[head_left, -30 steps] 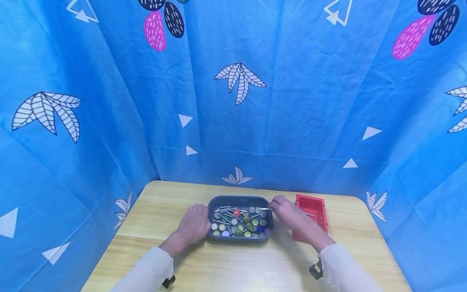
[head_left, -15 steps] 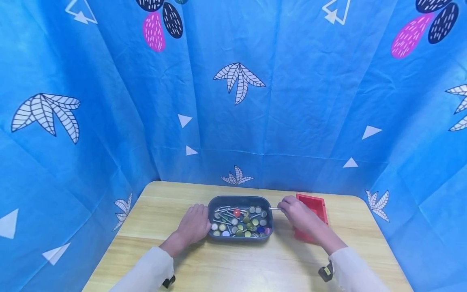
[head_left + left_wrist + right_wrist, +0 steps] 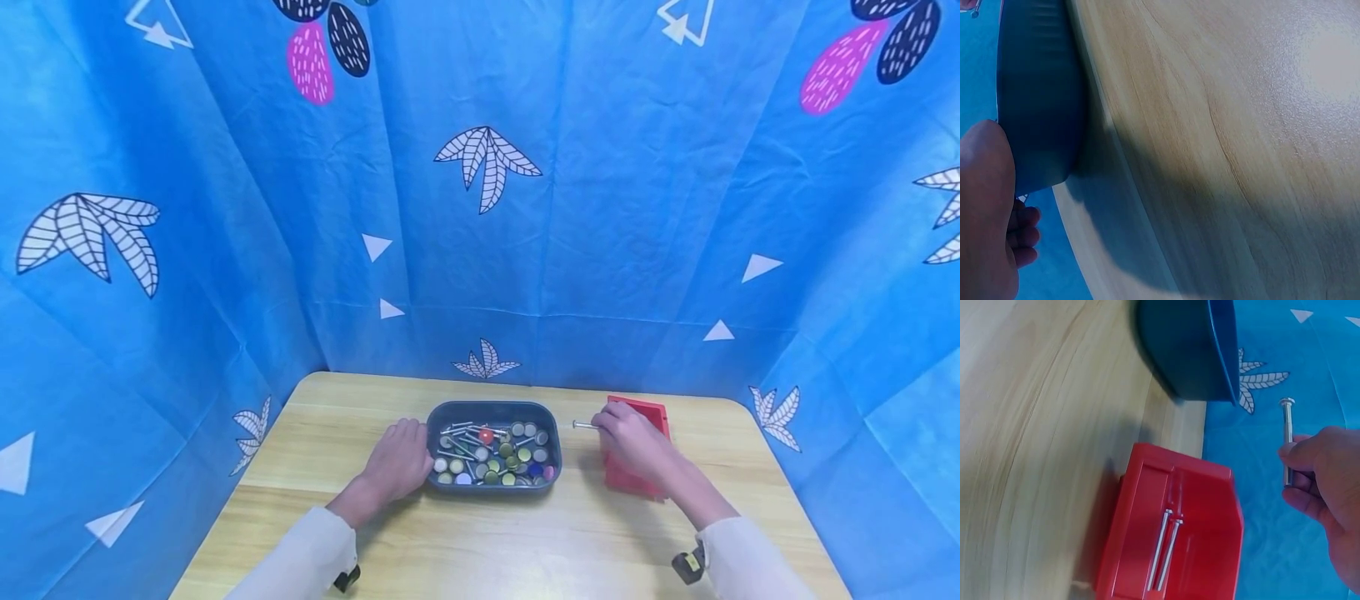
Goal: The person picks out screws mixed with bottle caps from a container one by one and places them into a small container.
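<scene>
My right hand (image 3: 633, 437) pinches a long silver bolt (image 3: 1287, 425) between thumb and fingers. Its flat head points away from the hand, towards the dark container in the head view. Below the hand stands a red bin (image 3: 1125, 550), partly covered by it in the head view. Two similar bolts (image 3: 1166, 550) lie in the bin, side by side. My left hand (image 3: 402, 458) grips the left end of a dark grey-blue container (image 3: 491, 490), thumb at the rim and fingers curled by the end wall. Inside are mixed silver bolts (image 3: 459, 447) and round caps (image 3: 506, 450).
Both containers stand on a light wooden table (image 3: 480, 550), with a strip of tabletop between them. A blue patterned curtain (image 3: 622, 250) encloses the back and both sides. A red round piece (image 3: 486, 437) lies among the caps.
My right hand has drawn the bolt away from the dark container's right end, moving right to above the red bin. The left hand stays at the container.
</scene>
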Demonstrator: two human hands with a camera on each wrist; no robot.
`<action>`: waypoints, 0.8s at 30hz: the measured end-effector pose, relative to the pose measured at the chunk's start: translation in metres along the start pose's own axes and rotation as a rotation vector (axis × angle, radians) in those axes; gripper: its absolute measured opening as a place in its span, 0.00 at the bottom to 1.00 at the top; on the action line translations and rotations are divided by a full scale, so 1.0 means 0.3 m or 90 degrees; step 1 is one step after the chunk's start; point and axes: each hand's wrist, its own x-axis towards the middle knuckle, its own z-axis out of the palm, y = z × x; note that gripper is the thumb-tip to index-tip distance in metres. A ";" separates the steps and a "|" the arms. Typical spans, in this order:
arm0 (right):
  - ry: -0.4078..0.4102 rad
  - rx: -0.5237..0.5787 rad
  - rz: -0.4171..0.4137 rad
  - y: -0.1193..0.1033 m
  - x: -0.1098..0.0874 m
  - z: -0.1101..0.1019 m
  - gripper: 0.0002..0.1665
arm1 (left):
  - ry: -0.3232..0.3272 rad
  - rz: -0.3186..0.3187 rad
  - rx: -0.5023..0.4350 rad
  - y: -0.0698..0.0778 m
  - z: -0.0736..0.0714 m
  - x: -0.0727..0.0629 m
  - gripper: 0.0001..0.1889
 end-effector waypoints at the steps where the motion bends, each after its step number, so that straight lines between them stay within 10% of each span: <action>1: 0.005 -0.006 -0.004 0.004 -0.003 0.000 0.14 | -0.005 -0.003 -0.001 -0.001 0.000 0.000 0.13; 9: 0.042 -0.030 -0.035 0.042 -0.032 -0.002 0.18 | -0.010 -0.014 -0.020 -0.002 0.003 0.002 0.14; 24: -0.077 0.004 0.146 0.062 -0.087 -0.050 0.15 | -0.003 -0.004 -0.010 0.001 0.003 0.000 0.14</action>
